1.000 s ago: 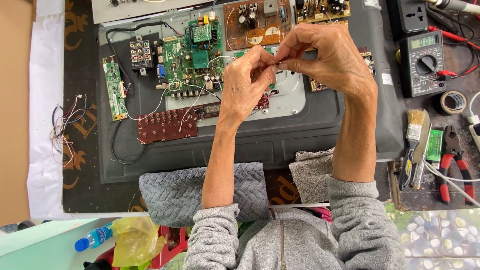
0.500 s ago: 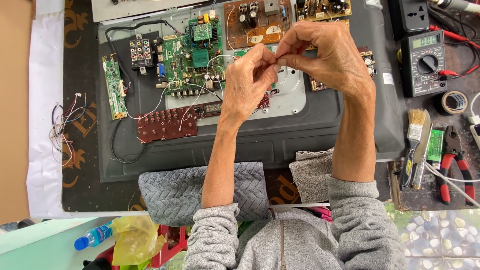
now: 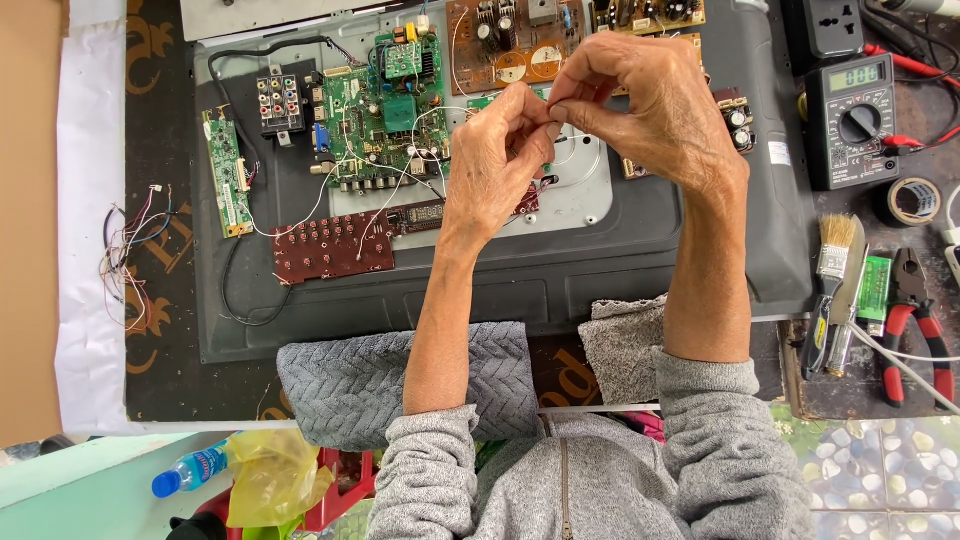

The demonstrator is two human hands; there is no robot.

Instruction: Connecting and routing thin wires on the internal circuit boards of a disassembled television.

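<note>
My left hand point(image 3: 495, 160) and my right hand point(image 3: 655, 105) are raised together over an opened television back point(image 3: 500, 290). Their fingertips pinch a thin white wire point(image 3: 430, 112) where they meet; the wire runs down toward the green main circuit board point(image 3: 385, 115). What lies between the fingertips is too small to make out. A brown button board point(image 3: 335, 248) lies to the left of my left wrist. A brown power board point(image 3: 510, 40) sits beyond my hands.
A multimeter point(image 3: 850, 115), tape roll point(image 3: 912, 200), paintbrush point(image 3: 830, 285) and red-handled pliers point(image 3: 915, 320) lie at the right. Loose coloured wires point(image 3: 130, 250) rest on white paper at the left. A grey cloth point(image 3: 350, 380) covers my lap; a bottle point(image 3: 190, 468) and yellow bag point(image 3: 270, 475) are below.
Both hands stay pinched together in the same place; only small finger movements show. Nothing else moved.
</note>
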